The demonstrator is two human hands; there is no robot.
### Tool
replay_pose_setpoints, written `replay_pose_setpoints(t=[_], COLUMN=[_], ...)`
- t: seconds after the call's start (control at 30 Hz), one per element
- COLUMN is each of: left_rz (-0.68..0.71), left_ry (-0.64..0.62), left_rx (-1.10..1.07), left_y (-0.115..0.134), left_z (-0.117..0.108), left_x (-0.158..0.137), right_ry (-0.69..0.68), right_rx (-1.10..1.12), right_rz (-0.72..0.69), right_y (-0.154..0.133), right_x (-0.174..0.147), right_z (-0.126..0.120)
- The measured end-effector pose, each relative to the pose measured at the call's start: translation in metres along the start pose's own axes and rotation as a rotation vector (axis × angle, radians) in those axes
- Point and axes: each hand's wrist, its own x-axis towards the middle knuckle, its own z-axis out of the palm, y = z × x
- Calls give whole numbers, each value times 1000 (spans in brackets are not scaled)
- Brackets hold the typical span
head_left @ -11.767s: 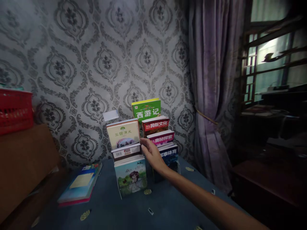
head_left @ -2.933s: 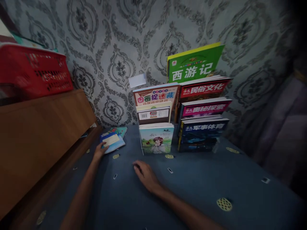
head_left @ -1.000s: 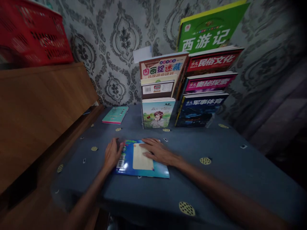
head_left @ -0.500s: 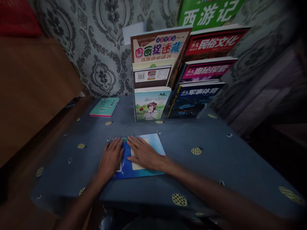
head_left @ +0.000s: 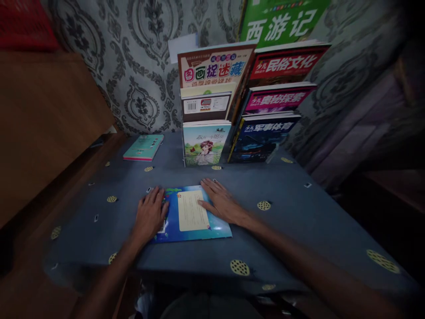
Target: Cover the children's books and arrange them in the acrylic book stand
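Observation:
A thin blue book (head_left: 172, 228) with a cream text panel lies flat on the table near its front edge. My left hand (head_left: 150, 215) rests on the book's left end, fingers stretched forward and covering part of a picture there. Across the upper right part of the cover lies my right hand (head_left: 222, 201), palm down with the thumb apart from the fingers. Neither hand grips anything; both press or rest on the cover. The book's far left edge is hidden under my left hand.
Several books stand in tiers behind, among them a light-blue book (head_left: 206, 148) and a dark-blue book (head_left: 255, 141). A turquoise book (head_left: 144, 147) lies at the back left. The patterned table cloth (head_left: 285, 230) extends right; a brown wooden panel (head_left: 46, 124) stands left.
My right hand has slid right across the blue book, uncovering the cream panel. My left hand stays at the left end. The view has shifted slightly.

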Motion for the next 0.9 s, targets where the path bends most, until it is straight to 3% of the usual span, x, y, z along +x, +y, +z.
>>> replay_pose_setpoints(t=[0.2, 0.43, 0.47, 0.6, 0.7, 0.9], left_rz=[77, 146, 150, 147, 149, 81], left_ry=[5, -21, -30, -42, -39, -167], left_rx=[-66, -50, -52, -78, -119, -347], left_y=[15, 34, 35, 36, 35, 26], left_z=[-11, -22, -23, -24, -24, -45], left_x=[-37, -83, -84, -83, -82, -65], right_ry=[44, 42, 27, 195, 189, 90], right_rx=[-24, -10, -26, -135, -103, 142], right_rz=[-57, -324, -344, -345, -339, -298], right_y=[-8, -4, -1, 11, 21, 32], right_x=[-59, -145, -150, -155, -155, -149], right_z=[7, 12, 18, 49, 59, 26])
